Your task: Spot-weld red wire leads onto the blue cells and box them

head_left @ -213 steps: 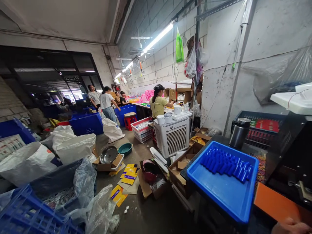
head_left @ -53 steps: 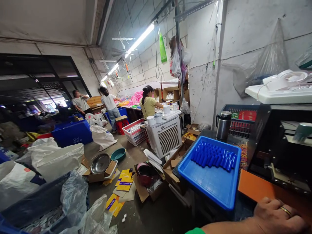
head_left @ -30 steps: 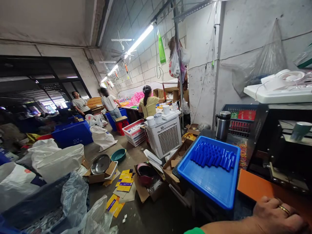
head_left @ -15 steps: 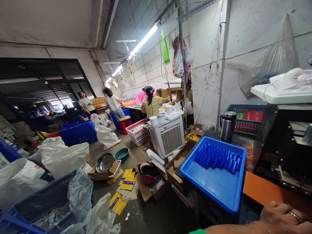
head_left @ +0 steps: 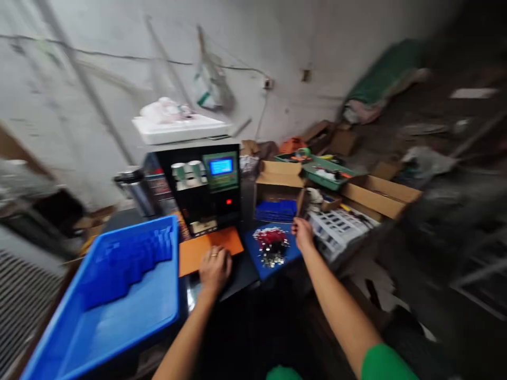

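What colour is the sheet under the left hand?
Orange: the sheet under the left hand, in the head view.

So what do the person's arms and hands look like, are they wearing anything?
Both forearms are bare. The right arm ends in a short green sleeve near the shoulder. The left hand wears a thin ring on one finger. The right hand shows no ring or glove.

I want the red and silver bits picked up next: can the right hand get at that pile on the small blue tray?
Probably yes: the right hand sits at the tray's edge beside the pile, nothing between them.
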Tool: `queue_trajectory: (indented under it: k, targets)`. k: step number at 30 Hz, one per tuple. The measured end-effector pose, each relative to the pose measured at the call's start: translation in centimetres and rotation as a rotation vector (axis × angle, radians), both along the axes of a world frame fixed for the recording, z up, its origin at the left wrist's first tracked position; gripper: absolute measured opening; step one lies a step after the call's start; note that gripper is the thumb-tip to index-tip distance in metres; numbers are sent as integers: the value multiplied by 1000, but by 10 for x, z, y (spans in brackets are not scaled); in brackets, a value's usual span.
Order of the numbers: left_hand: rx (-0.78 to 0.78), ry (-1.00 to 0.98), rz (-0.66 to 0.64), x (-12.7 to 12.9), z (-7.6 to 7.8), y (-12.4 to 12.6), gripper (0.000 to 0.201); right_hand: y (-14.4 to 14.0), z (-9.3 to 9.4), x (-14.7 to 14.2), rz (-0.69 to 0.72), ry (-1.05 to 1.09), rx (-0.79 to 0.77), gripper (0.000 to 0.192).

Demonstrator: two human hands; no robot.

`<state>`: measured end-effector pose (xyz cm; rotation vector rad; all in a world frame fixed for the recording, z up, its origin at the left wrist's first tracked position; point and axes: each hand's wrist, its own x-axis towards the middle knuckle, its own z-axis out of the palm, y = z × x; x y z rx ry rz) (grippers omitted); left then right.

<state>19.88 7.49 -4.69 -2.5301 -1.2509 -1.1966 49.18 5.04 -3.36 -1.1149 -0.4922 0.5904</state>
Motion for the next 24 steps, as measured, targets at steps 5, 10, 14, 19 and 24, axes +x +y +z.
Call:
queue_trajectory:
  k: [5,10,14,19,24]
  targets:
    - [77,43,29,-1,-17,16,19,-14,12,13,38,154,91,35]
    - [-1,-92,-38,0,0,1,21,-17,29,-28,124,153,116,32]
    - [-307,-405,-155,18,20,-33,29,-24,31,-59,170,92,107,30]
    - [-759,-620,-255,42,39,-64,41,-24,31,-103,192,1,95,27]
    - [-889,-734,-244,49,39,-62,45,-21,28,-132,208,-38,79,24]
